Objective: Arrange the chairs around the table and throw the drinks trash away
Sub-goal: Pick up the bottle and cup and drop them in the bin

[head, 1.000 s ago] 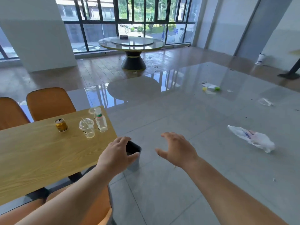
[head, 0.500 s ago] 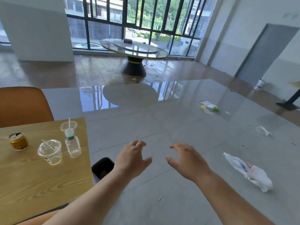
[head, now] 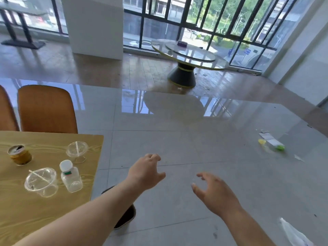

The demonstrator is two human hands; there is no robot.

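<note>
Left hand: the left hand (head: 145, 172) hovers over the grey floor (head: 195, 144) just off the table corner, fingers spread and curled, holding nothing.
Right hand: the right hand (head: 215, 193) hangs beside it, palm inward, fingers loose and apart, also empty.
Table: the wooden table (head: 21, 210) fills the lower left; more of its top is in view than half a second ago, the view having swung left.
Drinks trash: a gold can (head: 19, 155), a clear cup with a straw (head: 41, 181), a small bottle with a white cap (head: 70, 176) and a clear domed lid (head: 77, 150) sit grouped near the table's right edge, untouched. They appear larger and nearer than before.
Chairs: one orange chair (head: 47, 109) stands at the far side of the table; the edge of a second chair (head: 6, 110) now shows at the left border.
Bin: a dark bin (head: 126, 216) stands on the floor against the table's edge, mostly covered by the left forearm.
Floor litter: a flattened carton with green and yellow bits (head: 270, 143) lies well to the right; a white plastic bag (head: 294, 235) has shifted to the bottom right corner.
Background: a round table (head: 190, 54) stands by the windows.
</note>
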